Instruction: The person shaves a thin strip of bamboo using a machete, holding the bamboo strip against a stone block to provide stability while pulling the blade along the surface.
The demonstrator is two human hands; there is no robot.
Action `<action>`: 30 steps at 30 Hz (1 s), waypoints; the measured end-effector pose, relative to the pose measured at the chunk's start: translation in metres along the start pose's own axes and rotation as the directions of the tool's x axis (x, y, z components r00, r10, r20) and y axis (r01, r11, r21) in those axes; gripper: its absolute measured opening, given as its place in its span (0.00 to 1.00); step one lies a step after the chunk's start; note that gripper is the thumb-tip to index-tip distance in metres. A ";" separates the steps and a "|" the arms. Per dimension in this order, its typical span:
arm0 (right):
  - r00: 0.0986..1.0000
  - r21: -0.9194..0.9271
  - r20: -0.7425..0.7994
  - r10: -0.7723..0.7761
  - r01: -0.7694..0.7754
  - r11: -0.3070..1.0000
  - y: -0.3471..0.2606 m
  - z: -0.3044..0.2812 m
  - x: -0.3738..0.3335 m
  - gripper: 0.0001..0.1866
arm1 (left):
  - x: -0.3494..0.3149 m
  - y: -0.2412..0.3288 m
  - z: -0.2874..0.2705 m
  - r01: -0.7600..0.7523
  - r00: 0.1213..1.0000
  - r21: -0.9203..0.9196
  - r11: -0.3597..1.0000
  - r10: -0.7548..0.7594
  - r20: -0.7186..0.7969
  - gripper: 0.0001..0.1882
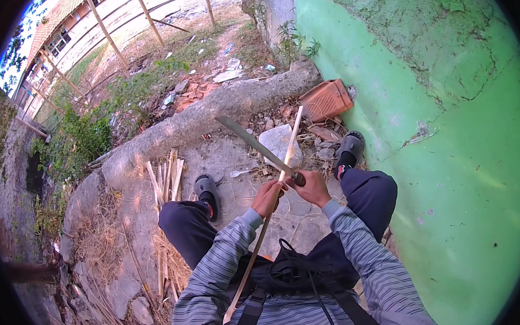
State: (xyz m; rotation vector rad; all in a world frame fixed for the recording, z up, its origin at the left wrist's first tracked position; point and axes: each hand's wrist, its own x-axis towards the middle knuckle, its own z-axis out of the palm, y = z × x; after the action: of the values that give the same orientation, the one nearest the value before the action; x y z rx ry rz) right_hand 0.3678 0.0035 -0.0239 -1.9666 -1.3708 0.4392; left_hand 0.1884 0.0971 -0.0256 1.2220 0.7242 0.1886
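Closed round a long pale bamboo strip (294, 134) is my left hand (267, 198). The strip slants from beside my left forearm up past both hands toward the wall. My right hand (311, 188) grips the handle of a machete (253, 141), whose long grey blade points up and to the left. Blade and strip cross just ahead of my hands; whether they touch, I cannot tell. Both hands are close together between my knees. A white stone block (281, 144) lies on the ground beyond them, partly hidden behind the strip.
A bundle of split bamboo strips (169, 179) lies beside my left leg, with shavings (106, 228) around it. A low concrete curb (191, 114) curves ahead. An orange hollow brick (326, 100) rests by the green wall (451, 174) on my right.
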 end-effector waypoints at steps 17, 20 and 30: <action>0.949 0.581 0.177 0.261 -0.315 0.751 0.016 0.003 0.008 0.19 | 0.005 -0.011 -0.013 0.002 0.954 0.017 1.000 -0.007 0.299 0.30; 0.940 0.576 0.188 0.285 -0.341 0.743 0.016 0.003 0.009 0.19 | -0.001 -0.005 -0.011 0.050 0.960 -0.012 0.999 -0.045 0.275 0.30; 0.933 0.521 0.196 0.303 -0.360 0.774 0.019 0.007 0.011 0.18 | 0.001 -0.025 -0.012 0.056 0.988 -0.046 0.997 -0.049 0.147 0.19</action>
State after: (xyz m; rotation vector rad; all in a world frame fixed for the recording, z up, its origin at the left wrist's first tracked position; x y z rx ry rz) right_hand 0.3810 0.0124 -0.0406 -1.6993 -0.8081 0.9965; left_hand 0.1760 0.0985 -0.0508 1.1548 0.6196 0.0724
